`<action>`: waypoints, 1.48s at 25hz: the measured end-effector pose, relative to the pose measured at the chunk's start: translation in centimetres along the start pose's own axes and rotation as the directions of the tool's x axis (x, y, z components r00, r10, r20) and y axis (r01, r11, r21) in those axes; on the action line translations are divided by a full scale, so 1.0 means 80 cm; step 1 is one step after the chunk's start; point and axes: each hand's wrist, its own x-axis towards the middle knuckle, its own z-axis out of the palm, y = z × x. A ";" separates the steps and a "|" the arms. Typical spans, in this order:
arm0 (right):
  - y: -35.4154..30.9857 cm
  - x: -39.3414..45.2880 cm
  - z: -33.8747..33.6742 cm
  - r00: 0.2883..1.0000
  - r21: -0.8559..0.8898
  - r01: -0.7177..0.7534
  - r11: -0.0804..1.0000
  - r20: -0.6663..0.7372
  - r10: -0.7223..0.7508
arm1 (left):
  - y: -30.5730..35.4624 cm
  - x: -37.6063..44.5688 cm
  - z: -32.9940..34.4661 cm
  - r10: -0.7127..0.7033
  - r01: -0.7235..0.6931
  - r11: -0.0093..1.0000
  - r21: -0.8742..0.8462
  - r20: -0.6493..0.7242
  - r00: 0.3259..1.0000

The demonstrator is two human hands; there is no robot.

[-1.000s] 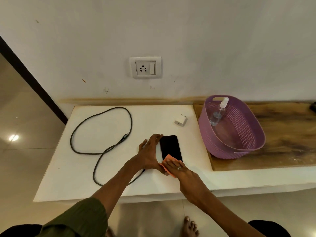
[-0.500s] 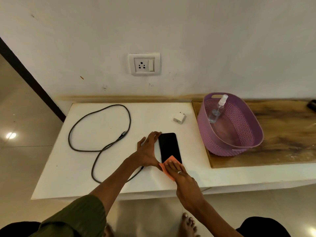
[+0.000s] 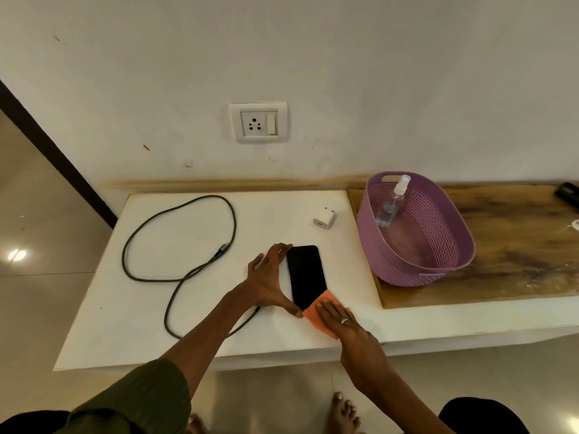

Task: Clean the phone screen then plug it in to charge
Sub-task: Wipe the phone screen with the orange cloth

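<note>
1. Since half a second ago the right hand [image 3: 351,327] and its orange cloth [image 3: 318,311] sit slightly nearer the phone's [image 3: 305,275] near end, so more of the dark screen shows; the left hand [image 3: 269,280] has not shifted.
2. The phone lies flat, screen up, on the white counter [image 3: 188,339], between the cable [image 3: 178,242] and the purple basket [image 3: 416,233].
3. Left hand: fingers spread, thumb and forefinger braced against the phone's left edge and near corner, holding it steady without wrapping around it.
4. Right hand: laid flat with fingers extended, pressing the cloth onto the phone's near end; a ring shows on one finger.
5. The cable lies looped on the counter, one plug end free near the loop.
6. A white adapter [image 3: 324,218] sits apart from the phone, beside the basket.
7. A spray bottle [image 3: 390,202] leans inside the basket.
8. A wall socket [image 3: 258,122] is above the counter.
9. No writing or brand is legible anywhere.
</note>
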 end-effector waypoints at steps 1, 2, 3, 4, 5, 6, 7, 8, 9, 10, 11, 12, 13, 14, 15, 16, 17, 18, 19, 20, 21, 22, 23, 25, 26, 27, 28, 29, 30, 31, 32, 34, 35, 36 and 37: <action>-0.001 0.002 -0.002 0.999 0.013 -0.033 0.999 0.006 0.033 | 0.000 -0.001 0.000 -0.001 0.001 1.000 -0.002 0.001 1.000; -0.001 0.004 -0.004 0.998 0.028 -0.063 0.998 0.011 0.063 | 0.001 -0.001 0.000 -0.001 0.001 1.000 0.002 0.001 1.000; -0.002 0.009 -0.005 0.996 0.040 -0.086 0.995 0.012 0.086 | 0.002 -0.002 -0.001 0.001 -0.001 1.000 0.008 -0.001 1.000; -0.003 0.014 -0.006 0.995 0.043 -0.102 0.994 0.007 0.102 | 0.003 -0.002 -0.001 0.001 -0.001 1.000 0.008 -0.001 1.000; -0.004 0.019 -0.006 0.993 0.049 -0.115 0.992 -0.007 0.115 | 0.003 -0.002 -0.001 -0.001 0.001 1.000 0.000 0.002 1.000; -0.004 0.025 -0.006 0.991 0.067 -0.124 0.990 -0.034 0.127 | 0.003 -0.002 0.000 -0.001 0.002 1.000 -0.011 0.003 1.000; -0.003 0.031 -0.006 0.989 0.092 -0.123 0.988 -0.074 0.130 | 0.003 -0.002 0.000 0.000 0.000 1.000 -0.018 0.001 1.000; -0.004 0.038 -0.007 0.985 0.119 -0.117 0.986 -0.111 0.131 | 0.003 -0.002 0.000 0.000 0.000 1.000 -0.022 0.000 1.000; -0.005 0.046 -0.010 0.981 0.141 -0.116 0.983 -0.136 0.135 | 0.003 -0.001 0.000 -0.001 0.001 1.000 -0.022 0.001 1.000; -0.006 0.055 -0.014 0.979 0.157 -0.115 0.981 -0.149 0.138 | 0.003 0.000 0.000 -0.004 0.004 1.000 -0.017 0.002 1.000; -0.006 0.067 -0.019 0.979 0.166 -0.111 0.980 -0.154 0.137 | 0.003 0.001 0.001 -0.008 0.008 1.000 -0.005 0.004 1.000; -0.006 0.080 -0.024 0.979 0.165 -0.107 0.980 -0.157 0.133 | 0.002 0.001 0.001 -0.009 0.009 1.000 0.010 0.009 1.000; -0.007 0.095 -0.031 0.978 0.160 -0.110 0.981 -0.158 0.135 | 0.002 0.001 0.001 -0.011 0.010 1.000 0.022 0.016 1.000; -0.007 0.108 -0.037 0.977 0.156 -0.122 0.980 -0.155 0.146 | 0.002 0.001 0.002 -0.013 0.012 1.000 0.028 0.021 1.000; -0.008 0.120 -0.043 0.976 0.153 -0.137 0.979 -0.151 0.160 | 0.001 0.002 0.002 -0.012 0.012 0.999 0.033 0.021 1.000; -0.008 0.132 -0.047 0.974 0.144 -0.150 0.978 -0.147 0.171 | 0.000 0.003 0.003 -0.010 0.009 0.999 0.039 0.021 1.000; -0.009 0.141 -0.050 0.972 0.143 -0.166 0.976 -0.143 0.186 | -0.001 0.004 0.003 -0.007 0.005 0.999 0.047 0.023 1.000; -0.011 0.148 -0.053 0.967 0.154 -0.186 0.970 -0.143 0.209 | -0.002 0.004 0.003 -0.006 0.004 0.999 0.054 0.025 1.000; -0.014 0.155 -0.057 0.961 0.173 -0.204 0.963 -0.150 0.231 | -0.003 0.004 0.004 -0.006 0.005 0.998 0.060 0.025 1.000; -0.016 0.159 -0.058 0.955 0.190 -0.215 0.958 -0.163 0.247 | -0.003 0.005 0.004 -0.009 0.007 0.998 0.068 0.024 1.000; -0.019 0.161 -0.057 0.952 0.198 -0.217 0.956 -0.175 0.252 | -0.004 0.005 0.005 -0.014 0.012 0.997 0.074 0.026 1.000; -0.023 0.164 -0.054 0.954 0.179 -0.201 0.963 -0.189 0.234 | -0.006 0.007 0.006 -0.021 0.019 0.997 0.073 0.032 0.999; -0.027 0.163 -0.051 0.960 0.150 -0.178 0.972 -0.190 0.205 | -0.008 0.008 0.007 -0.026 0.023 0.997 0.069 0.039 0.999; -0.038 0.161 -0.043 0.971 0.184 -0.115 0.976 -0.186 0.149 | -0.009 0.010 0.009 -0.021 0.018 0.998 0.062 0.044 0.999; -0.043 0.161 -0.039 0.976 0.218 -0.082 0.973 -0.179 0.123 | -0.010 0.010 0.010 -0.014 0.011 0.998 0.057 0.042 0.999; -0.047 0.161 -0.035 0.980 0.225 -0.047 0.973 -0.177 0.088 | -0.010 0.011 0.010 -0.008 0.006 0.999 0.051 0.040 0.999; -0.052 0.162 -0.032 0.983 0.204 -0.019 0.979 -0.177 0.055 | -0.011 0.011 0.010 -0.005 0.003 0.999 0.047 0.034 0.999; -0.055 0.163 -0.031 0.985 0.166 -0.005 0.986 -0.170 0.034 | -0.011 0.011 0.010 -0.003 0.002 0.999 0.043 0.026 1.000; -0.057 0.163 -0.031 0.985 0.130 0.004 0.991 -0.169 0.019 | -0.010 0.011 0.010 -0.001 0.001 0.999 0.036 0.017 1.000; -0.057 0.162 -0.034 0.985 0.101 0.013 0.995 -0.172 0.004 | -0.010 0.010 0.010 0.000 0.000 1.000 0.024 0.005 1.000; -0.058 0.160 -0.038 0.983 0.088 0.025 0.996 -0.185 -0.009 | -0.009 0.010 0.010 0.000 0.000 1.000 0.006 -0.005 1.000; -0.058 0.149 -0.048 0.970 0.083 0.050 0.995 -0.242 -0.028 | -0.008 0.009 0.009 0.006 -0.006 1.000 -0.028 -0.013 1.000; -0.057 0.142 -0.050 0.957 0.072 0.079 0.994 -0.286 -0.055 | -0.007 0.007 0.008 0.011 -0.011 1.000 -0.028 -0.015 1.000; -0.055 0.136 -0.051 0.950 0.064 0.107 0.992 -0.300 -0.083 | -0.005 0.006 0.006 0.019 -0.019 1.000 -0.014 -0.016 1.000; -0.054 0.130 -0.051 0.955 0.062 0.127 0.990 -0.277 -0.105 | -0.004 0.006 0.006 0.029 -0.029 1.000 0.008 -0.012 1.000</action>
